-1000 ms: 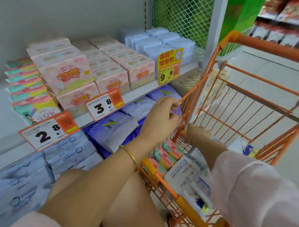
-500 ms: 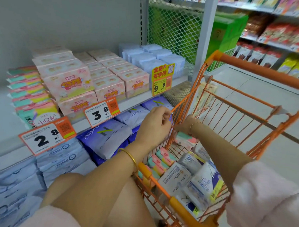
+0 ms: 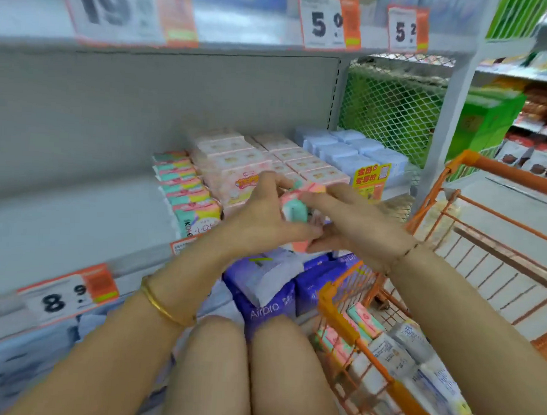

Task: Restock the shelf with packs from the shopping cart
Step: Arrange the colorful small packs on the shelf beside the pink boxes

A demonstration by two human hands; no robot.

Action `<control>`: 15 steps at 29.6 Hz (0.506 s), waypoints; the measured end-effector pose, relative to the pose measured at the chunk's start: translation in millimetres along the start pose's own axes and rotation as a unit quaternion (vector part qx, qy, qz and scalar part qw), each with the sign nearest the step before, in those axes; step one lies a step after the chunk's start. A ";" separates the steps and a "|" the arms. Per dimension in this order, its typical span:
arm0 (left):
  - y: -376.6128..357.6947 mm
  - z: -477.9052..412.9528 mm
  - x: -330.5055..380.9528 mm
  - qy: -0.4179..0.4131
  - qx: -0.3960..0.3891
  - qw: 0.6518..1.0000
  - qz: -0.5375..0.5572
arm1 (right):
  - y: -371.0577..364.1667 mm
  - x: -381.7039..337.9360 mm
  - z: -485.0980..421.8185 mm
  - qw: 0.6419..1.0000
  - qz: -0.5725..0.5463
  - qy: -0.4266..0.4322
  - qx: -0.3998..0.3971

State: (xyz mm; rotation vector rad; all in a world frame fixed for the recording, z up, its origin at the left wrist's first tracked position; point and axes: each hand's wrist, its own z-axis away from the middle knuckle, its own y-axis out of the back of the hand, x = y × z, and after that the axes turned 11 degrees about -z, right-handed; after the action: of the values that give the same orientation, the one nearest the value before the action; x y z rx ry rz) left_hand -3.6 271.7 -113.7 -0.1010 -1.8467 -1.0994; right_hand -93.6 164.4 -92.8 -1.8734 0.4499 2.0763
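Between the grey metal shelf (image 3: 78,198) and the orange wire shopping cart (image 3: 518,172), both hands hold one small soft pink, teal and orange pack (image 3: 294,210).

The left hand (image 3: 262,221) curls its fingers round the pack's near side. The right hand (image 3: 356,228) pinches it from the other side, fingers over the top and thumb beneath. The pack is up out of the cart, in the air just in front of the shelf edge. Behind it on the shelf stands a row of matching striped packs (image 3: 185,187), with pink cardboard boxes (image 3: 237,155) beside them and pale blue wrapped bundles (image 3: 356,151) further right. Purple plastic-wrapped bags (image 3: 269,304) lie on the lower level beneath the hands. White packets (image 3: 391,353) and more pink-and-teal ones lie in the cart.
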 end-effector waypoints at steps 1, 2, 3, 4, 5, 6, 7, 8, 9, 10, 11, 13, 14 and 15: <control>18.1 5.3 -7.5 0.017 0.017 0.999 -0.029 | -17.0 -1.5 -1.5 1.000 -0.006 0.010 -0.023; 36.2 10.3 -15.4 0.039 0.030 0.998 -0.051 | -32.6 -1.4 -4.8 0.999 -0.013 0.021 -0.049; 53.1 13.5 -24.6 0.062 0.040 0.995 -0.061 | -47.4 -1.6 -8.2 0.997 -0.013 0.032 -0.074; 67.5 16.1 -32.2 0.083 0.050 0.994 -0.055 | -61.3 -2.6 -11.6 0.994 -0.012 0.042 -0.096; 82.1 16.5 -40.0 0.099 0.059 0.993 -0.032 | -74.9 -3.5 -17.0 0.992 -0.006 0.054 -0.115; 95.7 14.3 -49.2 0.112 0.069 0.991 -0.002 | -88.5 -3.8 -25.0 0.989 0.002 0.069 -0.129; 107.9 9.1 -60.1 0.128 0.088 0.987 0.028 | -100.7 -3.5 -33.6 0.987 0.021 0.087 -0.134; 120.1 1.4 -72.5 0.149 0.115 0.981 0.046 | -112.7 -2.3 -44.0 0.984 0.049 0.112 -0.134; 131.0 -7.0 -85.7 0.172 0.147 0.973 0.052 | -124.9 -0.3 -55.8 0.977 0.091 0.143 -0.129; 140.3 -17.0 -98.9 0.189 0.181 0.964 0.050 | -135.8 2.4 -69.1 0.967 0.145 0.175 -0.119; 148.9 -29.0 -112.1 0.192 0.214 0.957 0.039 | -145.4 5.2 -81.5 0.951 0.203 0.204 -0.113; 164.0 -56.9 -136.7 0.197 0.282 0.939 -0.022 | -160.8 11.4 -104.0 0.910 0.310 0.249 -0.119; 171.0 -72.1 -147.7 0.201 0.311 0.927 -0.061 | -166.7 14.1 -113.4 0.892 0.353 0.254 -0.125; 178.3 -88.4 -158.3 0.207 0.328 0.917 -0.096 | -172.0 16.7 -122.6 0.873 0.392 0.261 -0.125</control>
State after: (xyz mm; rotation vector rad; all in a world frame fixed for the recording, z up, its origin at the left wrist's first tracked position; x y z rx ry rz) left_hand 230.2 371.5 -106.3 0.6681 -1.7563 -0.5140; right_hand 88.5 267.6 -125.8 -2.7527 1.3173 2.0805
